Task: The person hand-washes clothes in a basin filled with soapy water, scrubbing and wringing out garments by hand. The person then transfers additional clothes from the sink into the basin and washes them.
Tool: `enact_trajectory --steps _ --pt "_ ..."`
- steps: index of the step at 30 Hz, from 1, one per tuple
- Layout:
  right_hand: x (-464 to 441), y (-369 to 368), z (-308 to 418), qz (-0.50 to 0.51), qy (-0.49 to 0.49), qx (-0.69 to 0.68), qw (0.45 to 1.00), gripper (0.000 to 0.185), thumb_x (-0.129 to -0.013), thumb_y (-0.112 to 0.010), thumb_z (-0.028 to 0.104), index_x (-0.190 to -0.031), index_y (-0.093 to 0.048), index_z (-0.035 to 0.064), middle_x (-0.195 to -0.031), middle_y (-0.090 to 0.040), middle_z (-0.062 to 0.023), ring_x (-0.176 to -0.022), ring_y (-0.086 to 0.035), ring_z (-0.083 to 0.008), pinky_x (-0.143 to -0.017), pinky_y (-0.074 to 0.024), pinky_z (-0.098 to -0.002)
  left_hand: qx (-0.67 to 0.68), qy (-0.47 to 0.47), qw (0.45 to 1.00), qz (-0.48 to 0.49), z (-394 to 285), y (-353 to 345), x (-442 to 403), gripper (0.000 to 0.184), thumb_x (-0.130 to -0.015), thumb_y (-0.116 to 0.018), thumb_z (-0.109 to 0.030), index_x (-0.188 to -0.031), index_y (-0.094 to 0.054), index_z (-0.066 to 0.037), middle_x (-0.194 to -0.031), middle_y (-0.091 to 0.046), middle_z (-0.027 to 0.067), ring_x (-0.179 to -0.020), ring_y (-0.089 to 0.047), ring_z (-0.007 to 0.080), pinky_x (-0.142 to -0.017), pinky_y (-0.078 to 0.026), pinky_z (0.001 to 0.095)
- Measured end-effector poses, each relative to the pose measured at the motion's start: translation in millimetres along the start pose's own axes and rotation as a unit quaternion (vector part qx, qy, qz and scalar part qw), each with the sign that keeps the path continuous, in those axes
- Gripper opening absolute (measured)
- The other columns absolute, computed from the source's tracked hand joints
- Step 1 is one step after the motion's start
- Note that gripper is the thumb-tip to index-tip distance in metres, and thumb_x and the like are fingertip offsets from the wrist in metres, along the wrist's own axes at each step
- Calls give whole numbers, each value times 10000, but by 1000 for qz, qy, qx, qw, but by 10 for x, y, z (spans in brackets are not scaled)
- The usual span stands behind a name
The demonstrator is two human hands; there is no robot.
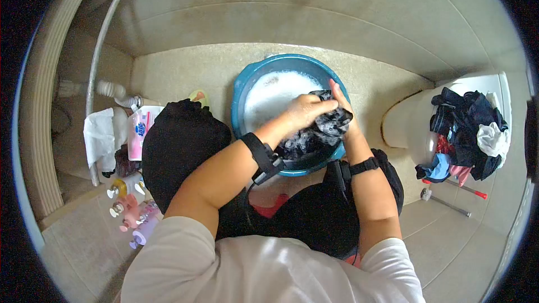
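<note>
A blue plastic basin (240, 98) with white suds (269, 92) stands on the floor in front of me. Over its right side, a black wet garment (331, 126) streaked with foam is bunched between my hands. My left hand (307, 111) is closed on the cloth from above, its fingers curled. On the other side, my right hand (349, 113) grips the same cloth, with its fingertips pointing toward the wall. The lower part of the garment hangs into the basin. What kind of garment it is cannot be made out.
At right, a pile of dark, white and coloured clothes (469, 129) lies on a white toilet (404, 115). Left of me stand a pink-and-white detergent pouch (137, 134) and several pump bottles (132, 210). A pipe (101, 56) runs along the left wall.
</note>
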State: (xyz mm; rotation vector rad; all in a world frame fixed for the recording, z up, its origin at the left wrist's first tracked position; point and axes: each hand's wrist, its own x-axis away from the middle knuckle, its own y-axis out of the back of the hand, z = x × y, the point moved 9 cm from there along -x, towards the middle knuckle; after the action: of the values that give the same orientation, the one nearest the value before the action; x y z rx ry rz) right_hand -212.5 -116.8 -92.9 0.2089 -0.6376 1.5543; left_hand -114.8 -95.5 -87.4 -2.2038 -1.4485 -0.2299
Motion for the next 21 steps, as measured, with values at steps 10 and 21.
enact_trajectory --steps 10,21 --pt "1104 -1153 740 -66 470 508 719 233 -692 -717 271 -765 -613 75 -1037 -588 -145 -1045 -526 -305 -873 -405 -389 474 17 880 18 277 168 -183 225 -877 -551 -330 -864 -596 -110 -828 -613 75 -797 -596 193 -749 -492 342" --pt "-453 517 -245 -50 193 99 975 133 -772 -588 115 -817 -654 9 -756 -612 -51 -653 -562 -155 -608 -456 -306 146 43 981 -124 324 115 110 203 -879 -546 -228 -870 -629 -42 -840 -631 61 -736 -607 156 -690 -490 302"
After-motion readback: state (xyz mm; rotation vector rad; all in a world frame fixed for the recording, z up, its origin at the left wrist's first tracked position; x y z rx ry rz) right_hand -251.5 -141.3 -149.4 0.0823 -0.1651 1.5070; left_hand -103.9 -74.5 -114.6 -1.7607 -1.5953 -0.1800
